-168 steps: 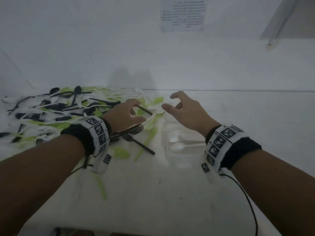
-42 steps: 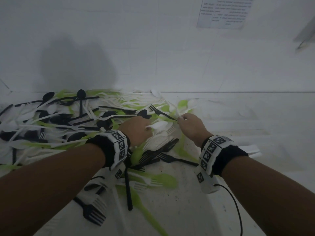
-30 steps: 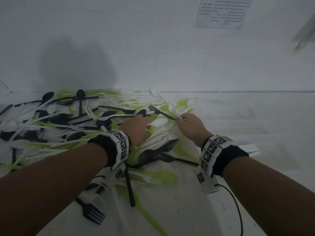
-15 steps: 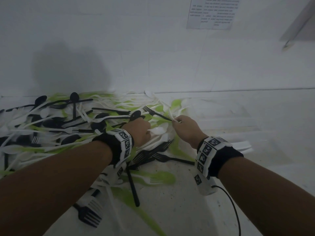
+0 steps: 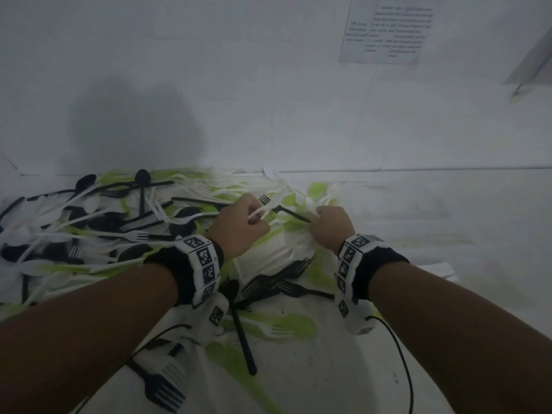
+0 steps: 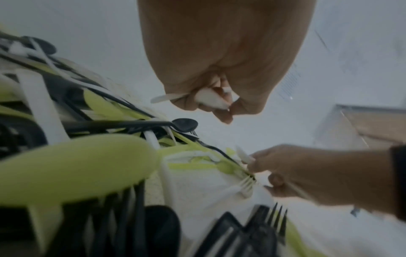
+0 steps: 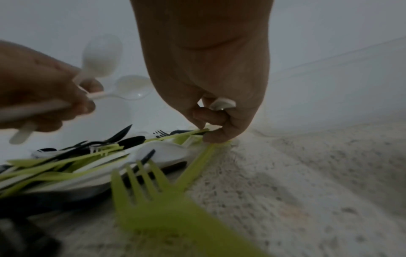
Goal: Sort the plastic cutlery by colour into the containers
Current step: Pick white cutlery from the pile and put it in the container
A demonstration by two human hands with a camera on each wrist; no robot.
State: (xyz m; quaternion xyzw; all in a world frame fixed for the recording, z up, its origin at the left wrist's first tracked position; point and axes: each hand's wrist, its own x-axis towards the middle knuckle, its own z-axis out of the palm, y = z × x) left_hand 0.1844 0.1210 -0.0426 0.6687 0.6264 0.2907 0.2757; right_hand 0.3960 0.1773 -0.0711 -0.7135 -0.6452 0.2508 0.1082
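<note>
White wall (image 5: 268, 70) – printed notice (image 5: 388, 28) – dim light.

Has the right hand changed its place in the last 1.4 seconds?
No, not noticeably. The right hand still sits just in front of the green spoon, at the right edge of the pile, as it did then.

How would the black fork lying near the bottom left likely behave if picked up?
The black fork looks thin and moulded, so probably very light and fairly stiff. Its slim handle may flex slightly, and its smooth plastic could slip between fingers.
</note>
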